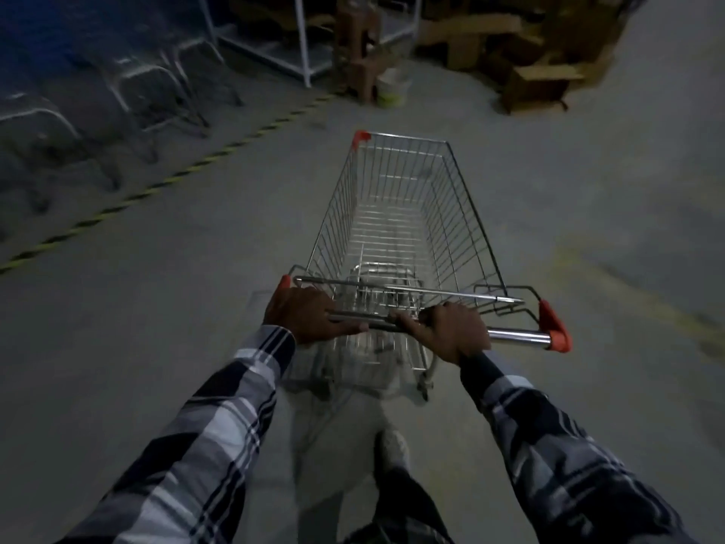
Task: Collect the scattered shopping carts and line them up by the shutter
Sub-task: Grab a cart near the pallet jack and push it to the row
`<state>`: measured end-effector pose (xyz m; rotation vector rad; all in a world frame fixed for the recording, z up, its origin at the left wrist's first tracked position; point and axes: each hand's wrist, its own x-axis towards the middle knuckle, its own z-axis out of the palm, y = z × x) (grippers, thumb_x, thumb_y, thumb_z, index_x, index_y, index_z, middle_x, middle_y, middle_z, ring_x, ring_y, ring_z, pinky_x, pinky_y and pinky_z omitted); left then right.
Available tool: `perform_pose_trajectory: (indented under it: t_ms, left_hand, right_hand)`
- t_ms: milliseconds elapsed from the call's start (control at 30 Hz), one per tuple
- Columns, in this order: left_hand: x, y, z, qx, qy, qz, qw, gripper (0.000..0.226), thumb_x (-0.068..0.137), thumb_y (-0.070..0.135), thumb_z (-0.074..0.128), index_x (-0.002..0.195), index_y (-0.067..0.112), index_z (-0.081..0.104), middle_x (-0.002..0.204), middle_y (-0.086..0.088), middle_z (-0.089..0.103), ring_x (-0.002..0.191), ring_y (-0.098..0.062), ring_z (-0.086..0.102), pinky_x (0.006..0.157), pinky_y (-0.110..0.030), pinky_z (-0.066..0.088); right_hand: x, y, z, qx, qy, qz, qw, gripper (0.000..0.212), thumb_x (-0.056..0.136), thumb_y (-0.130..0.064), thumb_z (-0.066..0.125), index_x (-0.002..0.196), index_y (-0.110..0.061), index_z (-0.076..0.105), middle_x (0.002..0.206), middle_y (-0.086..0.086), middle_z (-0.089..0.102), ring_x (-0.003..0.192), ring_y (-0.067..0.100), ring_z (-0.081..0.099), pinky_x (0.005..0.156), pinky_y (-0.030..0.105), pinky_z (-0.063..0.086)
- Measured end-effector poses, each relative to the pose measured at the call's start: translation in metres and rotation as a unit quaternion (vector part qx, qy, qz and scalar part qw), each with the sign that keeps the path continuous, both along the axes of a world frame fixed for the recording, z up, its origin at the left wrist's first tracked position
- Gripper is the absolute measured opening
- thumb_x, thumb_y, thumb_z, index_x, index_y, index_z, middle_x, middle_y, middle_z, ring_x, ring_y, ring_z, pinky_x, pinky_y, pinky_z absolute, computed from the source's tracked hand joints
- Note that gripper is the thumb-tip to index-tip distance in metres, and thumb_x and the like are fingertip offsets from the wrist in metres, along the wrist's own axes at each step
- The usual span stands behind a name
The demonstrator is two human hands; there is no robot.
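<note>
A silver wire shopping cart (463,214) with red corner caps stands straight ahead of me on the concrete floor, its basket empty. My left hand (306,316) grips the left end of its chrome handle bar (518,334). My right hand (451,327) grips the bar near its middle. The right end of the bar with its red cap is bare. Along the blue shutter (59,29) at the upper left stands a blurred row of other carts (129,92).
A yellow-black striped line (164,182) runs diagonally across the floor in front of the cart row. White metal racks (302,45) and stacked cardboard boxes (537,76) fill the far end. A pale bucket (392,88) sits by brown stools. My shoe (392,449) shows below.
</note>
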<state>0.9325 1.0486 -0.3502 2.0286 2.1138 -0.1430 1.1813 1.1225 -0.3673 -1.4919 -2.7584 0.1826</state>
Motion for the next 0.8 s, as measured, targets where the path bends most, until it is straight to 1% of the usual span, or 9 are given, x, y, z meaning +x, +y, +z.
perform_pose_trajectory:
  t_ms: [100, 200, 333, 433, 500, 567, 633, 733, 800]
  left_hand:
    - [-0.021, 0.049, 0.004, -0.006, 0.032, 0.033, 0.999, 0.094, 0.06, 0.103, 0.014, 0.059, 0.022, 0.061, 0.064, 0.016, 0.059, 0.075, -0.011, 0.061, 0.106, -0.049, 0.026]
    - [-0.046, 0.096, 0.005, 0.037, 0.074, 0.041, 0.996, 0.099, 0.059, 0.104, 0.009, 0.057, 0.02, 0.061, 0.058, 0.014, 0.058, 0.063, -0.008, 0.057, 0.096, -0.042, 0.039]
    - [-0.086, 0.153, -0.001, 0.018, 0.03, 0.109, 0.993, 0.102, 0.048, 0.107, 0.001, 0.056, 0.023, 0.058, 0.063, 0.014, 0.061, 0.075, -0.01, 0.061, 0.104, -0.046, 0.029]
    - [-0.124, 0.2, 0.001, 0.025, 0.045, 0.122, 0.991, 0.093, 0.053, 0.106, 0.007, 0.051, 0.025, 0.051, 0.07, 0.013, 0.067, 0.081, -0.01, 0.064, 0.101, -0.046, 0.031]
    - [-0.155, 0.232, 0.0, 0.032, 0.067, 0.126, 0.989, 0.088, 0.056, 0.105, 0.011, 0.049, 0.025, 0.047, 0.068, 0.012, 0.065, 0.08, -0.011, 0.063, 0.096, -0.043, 0.036]
    - [-0.193, 0.266, 0.0, 0.043, 0.084, 0.134, 0.986, 0.089, 0.057, 0.104, 0.013, 0.048, 0.022, 0.048, 0.058, 0.011, 0.055, 0.07, -0.011, 0.059, 0.09, -0.037, 0.039]
    - [-0.232, 0.299, -0.001, 0.034, 0.075, 0.152, 0.985, 0.091, 0.055, 0.104, 0.013, 0.048, 0.021, 0.05, 0.055, 0.012, 0.051, 0.067, -0.011, 0.056, 0.088, -0.035, 0.037]
    - [-0.292, 0.348, -0.006, 0.035, 0.064, 0.165, 0.984, 0.092, 0.056, 0.105, 0.015, 0.049, 0.021, 0.051, 0.052, 0.013, 0.049, 0.071, -0.01, 0.061, 0.095, -0.039, 0.037]
    - [-0.332, 0.381, -0.009, 0.051, 0.068, 0.169, 0.982, 0.095, 0.057, 0.105, 0.017, 0.049, 0.018, 0.054, 0.051, 0.012, 0.053, 0.066, -0.009, 0.061, 0.095, -0.039, 0.038]
  right_hand:
    - [-0.029, 0.068, 0.006, -0.004, -0.021, 0.061, 0.998, 0.094, 0.068, -0.091, 0.002, 0.066, -0.019, 0.063, 0.056, -0.004, 0.052, 0.051, 0.015, 0.047, 0.05, 0.028, 0.029]
    - [-0.063, 0.134, 0.009, -0.03, -0.021, 0.087, 0.996, 0.093, 0.071, -0.092, 0.009, 0.065, -0.015, 0.062, 0.057, -0.002, 0.058, 0.053, 0.015, 0.055, 0.048, 0.025, 0.032]
    - [-0.111, 0.21, 0.012, -0.011, -0.056, 0.161, 0.985, 0.084, 0.079, -0.086, 0.016, 0.072, -0.017, 0.063, 0.065, 0.0, 0.062, 0.065, 0.02, 0.064, 0.056, 0.028, 0.042]
    - [-0.153, 0.267, 0.02, 0.016, -0.047, 0.235, 0.971, 0.047, 0.096, -0.066, 0.031, 0.108, -0.033, 0.063, 0.079, 0.005, 0.066, 0.076, 0.026, 0.066, 0.066, 0.033, 0.051]
    - [-0.187, 0.304, 0.019, 0.022, -0.032, 0.269, 0.962, 0.036, 0.099, -0.06, 0.032, 0.127, -0.043, 0.047, 0.082, 0.006, 0.065, 0.077, 0.027, 0.066, 0.066, 0.034, 0.051]
    - [-0.227, 0.345, 0.011, 0.029, -0.023, 0.285, 0.958, 0.058, 0.093, -0.072, 0.004, 0.12, -0.049, 0.049, 0.073, 0.004, 0.059, 0.069, 0.025, 0.061, 0.062, 0.033, 0.048]
    - [-0.268, 0.386, 0.002, 0.046, -0.037, 0.301, 0.952, 0.111, 0.067, -0.081, -0.031, 0.112, -0.039, 0.061, 0.062, -0.005, 0.044, 0.062, 0.02, 0.05, 0.057, 0.03, 0.037]
    - [-0.33, 0.437, 0.008, 0.005, -0.033, 0.26, 0.965, 0.086, 0.075, -0.087, 0.002, 0.075, -0.023, 0.058, 0.059, -0.007, 0.046, 0.062, 0.017, 0.052, 0.059, 0.028, 0.037]
    - [-0.368, 0.472, 0.012, -0.022, -0.018, 0.262, 0.965, 0.08, 0.073, -0.089, 0.011, 0.07, -0.021, 0.054, 0.063, -0.004, 0.052, 0.061, 0.016, 0.051, 0.06, 0.029, 0.038]
